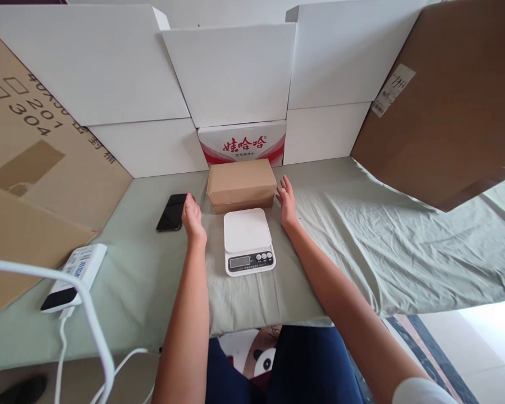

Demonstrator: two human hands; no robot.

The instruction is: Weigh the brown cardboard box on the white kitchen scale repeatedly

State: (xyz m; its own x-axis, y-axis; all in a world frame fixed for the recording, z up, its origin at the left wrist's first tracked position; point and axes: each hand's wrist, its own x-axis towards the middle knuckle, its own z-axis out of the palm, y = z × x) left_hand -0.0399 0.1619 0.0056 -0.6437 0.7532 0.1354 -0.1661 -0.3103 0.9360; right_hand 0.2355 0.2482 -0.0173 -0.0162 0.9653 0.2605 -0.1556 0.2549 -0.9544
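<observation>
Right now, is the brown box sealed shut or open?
Shut. The brown box lies flat behind the scale, its top face closed with no flap raised.

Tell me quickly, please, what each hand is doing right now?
Left hand: open, holding nothing, beside the brown cardboard box.
Right hand: open, holding nothing, by the box's other end.

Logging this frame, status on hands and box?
Left hand open, right hand open, flanking brown box, neither gripping. Scale just in front, phone left of it.
</observation>
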